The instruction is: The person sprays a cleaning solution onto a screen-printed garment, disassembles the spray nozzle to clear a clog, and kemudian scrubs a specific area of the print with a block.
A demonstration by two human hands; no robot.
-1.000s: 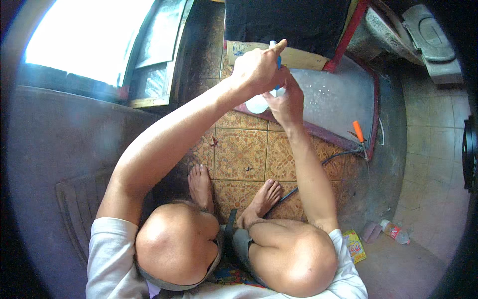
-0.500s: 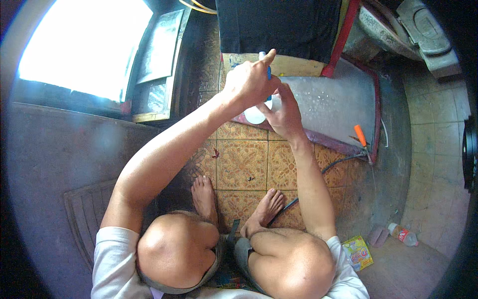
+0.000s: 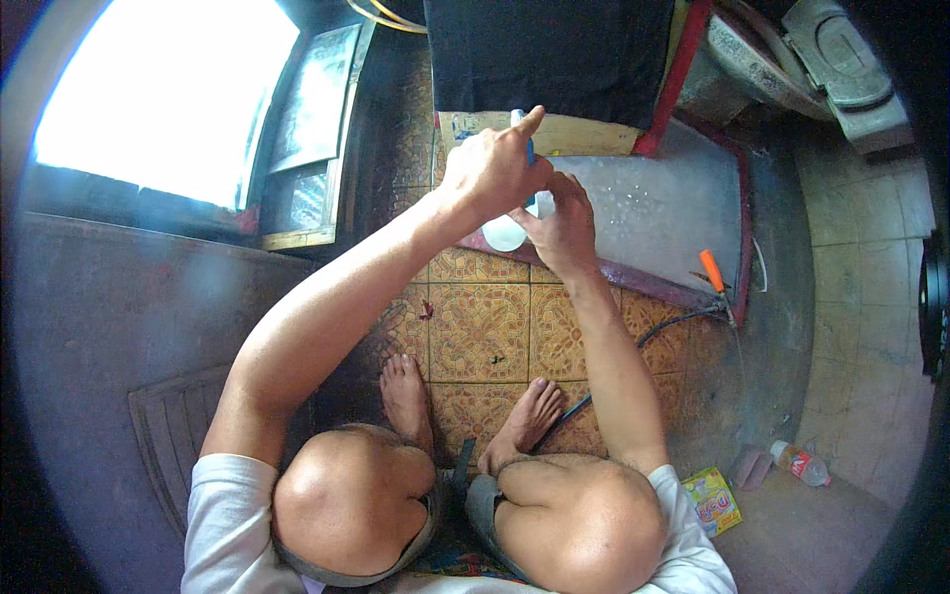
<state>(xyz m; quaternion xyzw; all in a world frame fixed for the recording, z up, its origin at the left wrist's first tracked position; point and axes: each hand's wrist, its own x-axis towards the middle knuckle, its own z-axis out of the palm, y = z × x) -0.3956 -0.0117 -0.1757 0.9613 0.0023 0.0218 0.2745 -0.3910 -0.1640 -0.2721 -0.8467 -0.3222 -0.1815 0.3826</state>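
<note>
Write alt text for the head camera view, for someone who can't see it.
Seen from above, a squatting barefoot person holds a small white plastic bottle in the right hand, while the left hand pinches a blue pen-like tool at its top. Beyond lie a wet grey metal sheet in a red frame, an orange-handled tool and patterned brown floor tiles.

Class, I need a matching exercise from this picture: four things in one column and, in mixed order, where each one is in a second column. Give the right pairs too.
Things:
1. white bottle
2. orange-handled tool
3. yellow packet
4. plastic bottle with red label

Places:
A. lying on the bare floor at far right
B. on the floor beside the person's right knee
C. between the left hand and right hand
D. at the right-hand corner of the red-framed panel

Pairs: 1-C, 2-D, 3-B, 4-A
</note>
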